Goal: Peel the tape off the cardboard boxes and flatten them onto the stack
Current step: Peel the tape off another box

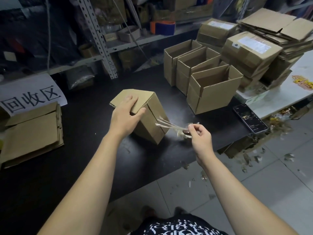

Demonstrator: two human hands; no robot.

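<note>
two hands at one cardboard box [150,122] standing mid black table [84,158]: left hand [126,114] rests with fingers spread on its top flap; right hand [200,134] pinches clear tape [166,125] stretched from its side

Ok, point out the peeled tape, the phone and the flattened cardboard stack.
tape [182,134], head view, crumpled peeled end.
phone [250,118], head view, middle of screen.
flattened stack [32,133], head view, top sheet.
</note>
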